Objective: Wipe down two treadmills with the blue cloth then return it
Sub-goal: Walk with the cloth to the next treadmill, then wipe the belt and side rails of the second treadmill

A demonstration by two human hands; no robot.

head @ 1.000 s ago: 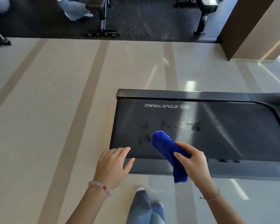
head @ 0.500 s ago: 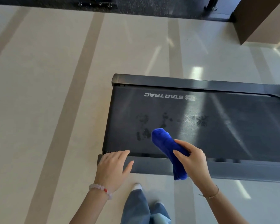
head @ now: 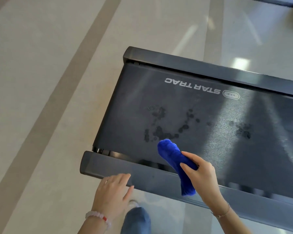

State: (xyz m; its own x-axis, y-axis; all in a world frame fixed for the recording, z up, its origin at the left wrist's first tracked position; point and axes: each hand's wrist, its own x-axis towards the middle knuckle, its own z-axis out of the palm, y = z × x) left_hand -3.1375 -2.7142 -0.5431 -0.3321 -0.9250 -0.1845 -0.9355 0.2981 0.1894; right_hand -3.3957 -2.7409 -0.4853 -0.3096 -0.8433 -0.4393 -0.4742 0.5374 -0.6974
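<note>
From my seat I read the pale striped floor [head: 41, 81] first; on it lies the treadmill [head: 193, 70], tail end toward the left of the head view; its dark belt [head: 134, 98] runs between a far rail and the near side rail [head: 150, 178]. Mid-belt sits a scatter of dark, wet-looking spots [head: 159, 127], with a smaller patch further right; I judge the wiping of this machine barely begun.

What worries me: the blue cloth [head: 169, 152] is bunched into a tight roll, so only its rounded tip would meet the belt; a pass like that may smear the spots rather than lift them, and could miss the right-hand patch altogether; the belt may creep under a sideways push, so I would press down, not along; the loose tail hanging across the near rail could drag into the gap between belt and rail.

The left hand [head: 112, 193] lies flat, fingers straight and close together, tips at the outer edge of the near rail, thumb out; whether it bears weight I cannot tell. The right hand [head: 201, 179] wraps the roll's middle, thumb on the near side, fingers curled over the far side; the rounded end juts beyond the fingertips, up and left, just beside the nearest spots; the tail hangs below the palm; whether the tip touches the belt I cannot tell.
</note>
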